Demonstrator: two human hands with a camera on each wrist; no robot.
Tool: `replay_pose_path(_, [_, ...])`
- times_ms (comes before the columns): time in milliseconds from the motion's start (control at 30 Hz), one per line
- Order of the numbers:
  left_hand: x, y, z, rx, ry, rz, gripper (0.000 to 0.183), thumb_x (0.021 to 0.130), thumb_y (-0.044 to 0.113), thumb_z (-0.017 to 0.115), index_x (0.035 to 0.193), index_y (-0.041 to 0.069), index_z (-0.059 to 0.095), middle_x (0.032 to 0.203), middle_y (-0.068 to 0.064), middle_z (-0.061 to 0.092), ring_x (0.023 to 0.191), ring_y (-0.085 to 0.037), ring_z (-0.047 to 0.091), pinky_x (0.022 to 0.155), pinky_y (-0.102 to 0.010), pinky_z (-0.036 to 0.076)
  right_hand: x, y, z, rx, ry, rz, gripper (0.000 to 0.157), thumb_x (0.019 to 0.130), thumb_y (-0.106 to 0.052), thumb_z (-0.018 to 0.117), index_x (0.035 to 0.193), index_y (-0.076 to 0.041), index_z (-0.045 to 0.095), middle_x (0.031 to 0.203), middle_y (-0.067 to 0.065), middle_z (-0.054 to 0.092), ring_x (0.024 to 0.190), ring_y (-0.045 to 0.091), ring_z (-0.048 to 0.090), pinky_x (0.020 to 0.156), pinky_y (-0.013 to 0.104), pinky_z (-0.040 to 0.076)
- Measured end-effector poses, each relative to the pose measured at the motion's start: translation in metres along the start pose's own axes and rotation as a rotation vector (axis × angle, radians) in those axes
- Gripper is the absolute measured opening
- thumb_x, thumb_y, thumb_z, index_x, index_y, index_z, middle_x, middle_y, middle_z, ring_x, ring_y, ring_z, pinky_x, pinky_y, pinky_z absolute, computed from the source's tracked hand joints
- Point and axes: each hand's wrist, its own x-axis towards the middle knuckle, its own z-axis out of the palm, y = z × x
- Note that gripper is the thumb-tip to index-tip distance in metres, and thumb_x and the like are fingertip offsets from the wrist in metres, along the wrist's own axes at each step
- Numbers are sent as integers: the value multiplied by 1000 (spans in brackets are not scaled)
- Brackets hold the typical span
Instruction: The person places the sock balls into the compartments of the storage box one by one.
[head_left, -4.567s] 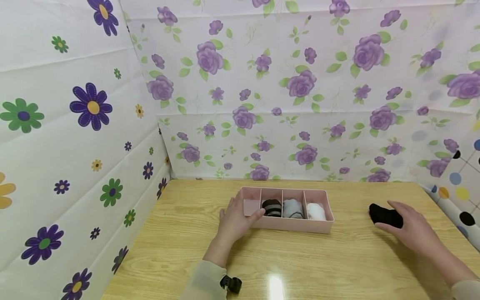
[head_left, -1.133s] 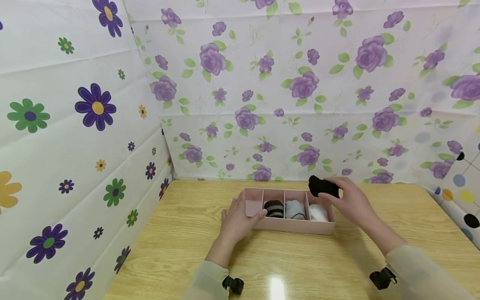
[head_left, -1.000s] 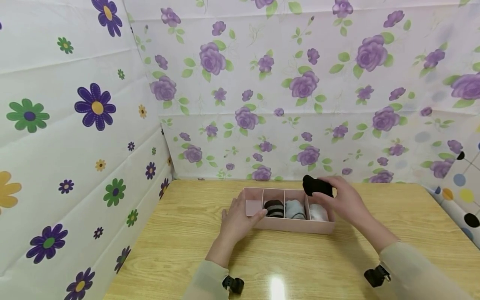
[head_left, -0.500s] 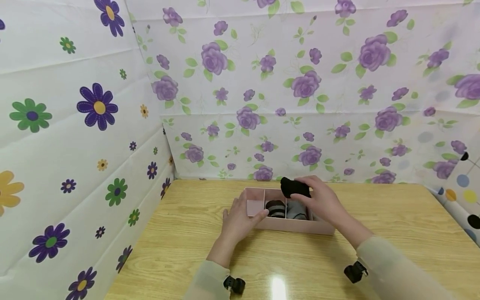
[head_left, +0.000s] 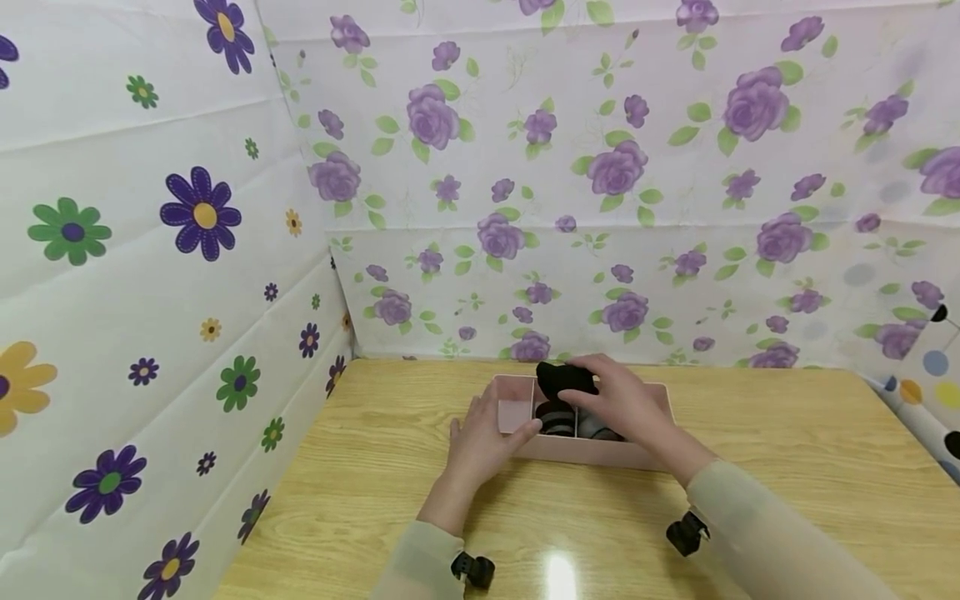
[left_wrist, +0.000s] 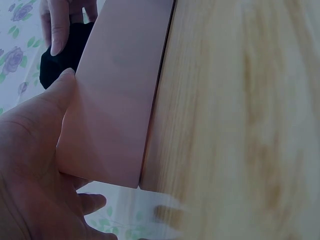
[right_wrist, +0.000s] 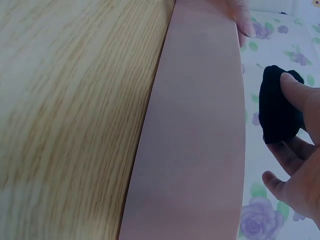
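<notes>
My right hand pinches a rolled black sock between thumb and fingers, above the pink divided box. In the right wrist view the black sock shows beyond the box's front wall. A brown, grey-striped rolled sock lies in the second compartment from the left, just below. The grey sock in the third is partly hidden by my right hand, which covers the fourth compartment too. My left hand holds the box's left end, thumb on the front rim. The leftmost compartment contains nothing.
The box stands on a wooden table, near its back edge. Behind the table hangs a rose-patterned sheet; a daisy-patterned sheet hangs at the left. Each wrist carries a small black device.
My right hand has picked the black sock up from the table's right side and carried it left, past the fourth and third compartments. My left hand has stayed at the box's left end.
</notes>
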Motion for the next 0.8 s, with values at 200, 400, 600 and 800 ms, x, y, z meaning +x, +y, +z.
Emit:
replay_pose_path(200, [-1,2,-1,9,-8,0,116,96,86,58,179,16,18,179,-13,31,166,-42,25,124,-81,14,9,-6,4,-4,-46,13,70,103,-44,80,161,-13,58,161,16,58,142,41,60,107,60,56])
replay_pose_path(400, [0,3,-3,12,-13,3,116,97,86,58,179,16,17,179,-13,31,166,-41,24,124,-81,14,19,-10,10,35,-81,18,68,103,-42,81,161,-13,58,159,15,60,139,41,62,106,59,57])
replay_pose_path(600, [0,0,-2,19,-24,1,115,96,88,55,180,19,15,180,-11,28,167,-40,23,125,-80,13,24,-11,17,67,-109,-5,64,105,-37,80,159,-11,60,153,17,64,134,43,66,105,58,58])
replay_pose_path(800, [0,-3,-2,23,-26,11,115,97,87,55,180,18,15,181,-9,27,166,-41,24,124,-81,14,26,-14,22,130,-158,-25,58,106,-28,80,158,-12,61,153,19,63,130,40,69,103,52,60])
